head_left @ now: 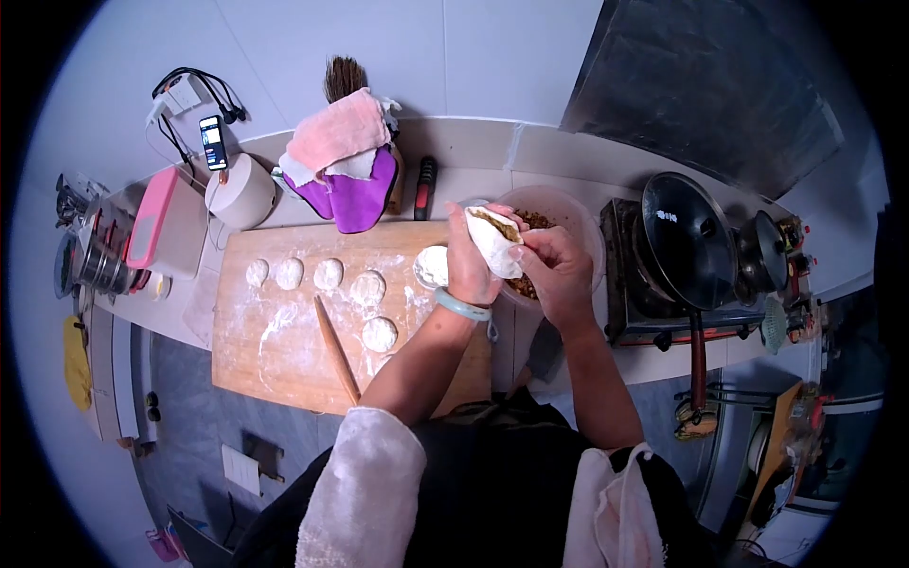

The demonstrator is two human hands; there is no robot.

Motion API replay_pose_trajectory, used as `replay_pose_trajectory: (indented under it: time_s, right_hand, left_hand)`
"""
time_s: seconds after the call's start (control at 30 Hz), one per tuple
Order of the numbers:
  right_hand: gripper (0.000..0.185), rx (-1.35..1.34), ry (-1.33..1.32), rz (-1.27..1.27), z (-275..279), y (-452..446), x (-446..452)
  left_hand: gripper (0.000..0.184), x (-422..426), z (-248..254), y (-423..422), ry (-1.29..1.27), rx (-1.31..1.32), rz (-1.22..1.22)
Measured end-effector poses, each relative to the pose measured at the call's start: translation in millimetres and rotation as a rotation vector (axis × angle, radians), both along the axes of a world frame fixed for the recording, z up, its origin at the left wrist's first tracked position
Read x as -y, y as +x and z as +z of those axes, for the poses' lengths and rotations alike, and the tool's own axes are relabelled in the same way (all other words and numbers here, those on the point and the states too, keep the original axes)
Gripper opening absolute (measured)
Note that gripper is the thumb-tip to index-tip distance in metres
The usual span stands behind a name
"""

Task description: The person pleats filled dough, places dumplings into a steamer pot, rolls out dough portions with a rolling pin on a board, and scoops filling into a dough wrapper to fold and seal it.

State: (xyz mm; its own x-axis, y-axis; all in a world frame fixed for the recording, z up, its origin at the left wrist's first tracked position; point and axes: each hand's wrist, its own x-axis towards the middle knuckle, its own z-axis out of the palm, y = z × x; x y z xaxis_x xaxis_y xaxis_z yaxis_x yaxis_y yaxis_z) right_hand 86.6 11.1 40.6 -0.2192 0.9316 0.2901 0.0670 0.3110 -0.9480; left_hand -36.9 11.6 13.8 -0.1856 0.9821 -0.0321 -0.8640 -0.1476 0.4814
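My left hand (466, 268), a pale bangle at its wrist, cups a white dough wrapper (487, 248) folded around brown filling. At the wrapper's right edge, the fingers of my right hand (561, 275) pinch the dough; the filling still shows along its open top. Beneath and behind both hands is a translucent bowl (594, 232) of brown, crumbly filling (538, 220). A small bowl of white flour (432, 266) sits left of my left hand. Several floured dough rounds (367, 287) lie on the wooden board (251, 355), with a rolling pin (333, 343) beside them.
To the right, a dark wok (689, 241) rests on the gas stove (622, 327), its handle jutting toward me. Behind the board are a purple cloth (360, 201), a pink towel (336, 131) and a black-and-red handle (425, 187). A phone (213, 142) stands above a white round device (241, 192).
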Motion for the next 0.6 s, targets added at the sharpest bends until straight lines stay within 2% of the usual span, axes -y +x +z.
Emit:
replay_pose_trajectory:
  time_s: [0.13,0.23,0.6]
  right_hand:
    - [0.005,0.122,0.166,-0.009,2,0,-1]
    - [0.009,0.151,0.239,-0.012,-3,0,-2]
    - [0.008,0.216,0.073,-0.054,9,-6,1]
  left_hand:
    - [0.070,-3,-6,1,0.012,0.001,-0.018]
    - [0.070,-5,-7,3,-0.012,-0.035,0.007]
    - [0.068,-9,-12,1,-0.020,-0.181,0.074]
